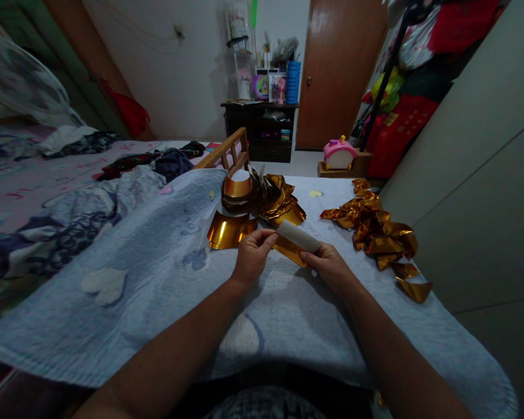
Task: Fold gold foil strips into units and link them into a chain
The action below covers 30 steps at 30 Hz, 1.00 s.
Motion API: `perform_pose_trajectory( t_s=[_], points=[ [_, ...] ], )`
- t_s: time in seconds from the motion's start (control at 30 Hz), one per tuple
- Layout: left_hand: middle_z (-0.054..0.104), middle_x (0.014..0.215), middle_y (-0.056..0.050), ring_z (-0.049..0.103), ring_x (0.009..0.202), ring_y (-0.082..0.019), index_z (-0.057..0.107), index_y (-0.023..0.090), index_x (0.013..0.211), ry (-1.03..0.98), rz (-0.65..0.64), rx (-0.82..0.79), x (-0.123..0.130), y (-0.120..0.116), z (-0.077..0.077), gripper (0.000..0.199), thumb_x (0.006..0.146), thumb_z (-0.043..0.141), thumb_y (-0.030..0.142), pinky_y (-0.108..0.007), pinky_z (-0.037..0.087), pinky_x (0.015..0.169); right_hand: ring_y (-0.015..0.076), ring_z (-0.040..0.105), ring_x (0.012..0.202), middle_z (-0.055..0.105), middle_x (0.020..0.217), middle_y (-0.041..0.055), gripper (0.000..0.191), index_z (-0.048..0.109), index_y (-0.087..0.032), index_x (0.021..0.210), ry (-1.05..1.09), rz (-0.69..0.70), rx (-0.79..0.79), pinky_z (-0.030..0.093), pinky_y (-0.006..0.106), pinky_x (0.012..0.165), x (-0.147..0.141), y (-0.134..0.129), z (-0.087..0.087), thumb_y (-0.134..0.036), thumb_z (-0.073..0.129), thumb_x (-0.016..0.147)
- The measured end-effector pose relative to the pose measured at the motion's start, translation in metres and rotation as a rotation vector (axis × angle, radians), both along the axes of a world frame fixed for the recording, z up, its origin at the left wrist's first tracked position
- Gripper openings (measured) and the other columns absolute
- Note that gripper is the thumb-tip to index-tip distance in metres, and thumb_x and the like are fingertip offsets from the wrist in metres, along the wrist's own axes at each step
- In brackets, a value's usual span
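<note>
A small strip, white on one face and gold on the other (297,237), is stretched between my hands over the blue blanket (157,291). My left hand (254,251) pinches its left end between thumb and fingers. At its right end, my right hand (326,262) grips the strip, thumb on the gold part. Just beyond my left hand lies a loose pile of gold foil strips (262,195), with a flatter gold piece (229,230) at its near left side. Crumpled gold foil (379,233) lies to the right of my right hand.
A wooden rail (222,152) stands at the blanket's far edge. Rumpled clothes (82,215) lie on a bed at left. Farther back are a dark cabinet (262,131), a pink toy (339,154) and a door (338,75). A pale panel (471,174) borders the right side.
</note>
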<state>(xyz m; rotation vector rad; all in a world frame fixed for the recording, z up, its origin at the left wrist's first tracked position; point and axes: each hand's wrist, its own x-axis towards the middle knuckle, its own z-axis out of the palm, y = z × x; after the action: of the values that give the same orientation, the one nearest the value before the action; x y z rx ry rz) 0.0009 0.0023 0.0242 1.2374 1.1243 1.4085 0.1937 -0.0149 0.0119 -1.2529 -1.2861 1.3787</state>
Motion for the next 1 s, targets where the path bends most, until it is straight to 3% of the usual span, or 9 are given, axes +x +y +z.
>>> perform_pose_trajectory(
  t_s=[0.23, 0.47, 0.67, 0.77, 0.9, 1.0],
  points=[
    [0.068, 0.073, -0.001, 0.056, 0.069, -0.014, 0.076, 0.017, 0.079, -0.019, -0.006, -0.051, -0.001, 0.008, -0.009, 0.016, 0.074, 0.076, 0.033, -0.027, 0.044, 0.07, 0.0097, 0.044, 0.051, 0.06, 0.062, -0.0016, 0.036, 0.071, -0.013, 0.094, 0.01, 0.004, -0.013, 0.031, 0.023, 0.048, -0.001, -0.001, 0.004, -0.037, 0.075, 0.068],
    [0.061, 0.064, 0.002, 0.049, 0.06, -0.012, 0.074, 0.017, 0.078, 0.015, -0.044, -0.083, 0.0, 0.01, -0.012, 0.02, 0.074, 0.075, 0.037, -0.025, 0.039, 0.061, 0.0098, 0.046, 0.053, 0.066, 0.071, 0.0011, 0.036, 0.072, -0.013, 0.098, 0.038, 0.002, -0.024, 0.032, 0.022, 0.047, 0.003, -0.001, 0.005, -0.033, 0.076, 0.068],
    [0.066, 0.076, -0.001, 0.057, 0.07, -0.015, 0.072, 0.017, 0.087, 0.11, -0.057, -0.048, 0.001, 0.015, -0.022, 0.023, 0.077, 0.074, 0.037, -0.026, 0.043, 0.069, 0.0087, 0.044, 0.051, 0.064, 0.068, 0.0004, 0.033, 0.072, -0.013, 0.095, 0.059, -0.023, -0.041, 0.031, 0.022, 0.045, 0.004, 0.0, -0.001, -0.032, 0.074, 0.069],
    [0.063, 0.08, -0.001, 0.058, 0.074, -0.017, 0.067, 0.019, 0.105, 0.271, -0.007, 0.019, 0.001, 0.014, -0.024, 0.027, 0.081, 0.07, 0.031, -0.028, 0.045, 0.072, 0.007, 0.04, 0.047, 0.06, 0.064, -0.0015, 0.035, 0.07, -0.011, 0.1, 0.04, -0.025, -0.064, 0.029, 0.022, 0.044, 0.003, 0.001, -0.005, -0.031, 0.073, 0.07],
    [0.062, 0.109, -0.008, 0.054, 0.108, -0.026, 0.065, 0.019, 0.106, 0.662, 0.112, 0.3, 0.0, 0.006, -0.017, 0.022, 0.084, 0.062, 0.019, -0.04, 0.041, 0.099, 0.007, 0.04, 0.045, 0.056, 0.059, -0.0036, 0.04, 0.068, -0.009, 0.104, 0.079, -0.042, -0.086, 0.03, 0.022, 0.043, 0.002, 0.002, -0.009, -0.031, 0.072, 0.071],
    [0.062, 0.11, -0.008, 0.054, 0.107, -0.025, 0.063, 0.02, 0.106, 0.814, -0.046, 0.437, 0.0, -0.001, -0.013, 0.028, 0.081, 0.055, 0.009, -0.041, 0.042, 0.098, 0.0074, 0.041, 0.044, 0.054, 0.057, -0.0049, 0.038, 0.066, -0.01, 0.102, 0.127, -0.036, -0.106, 0.031, 0.022, 0.043, 0.002, 0.002, -0.01, -0.031, 0.072, 0.071]
  ],
)
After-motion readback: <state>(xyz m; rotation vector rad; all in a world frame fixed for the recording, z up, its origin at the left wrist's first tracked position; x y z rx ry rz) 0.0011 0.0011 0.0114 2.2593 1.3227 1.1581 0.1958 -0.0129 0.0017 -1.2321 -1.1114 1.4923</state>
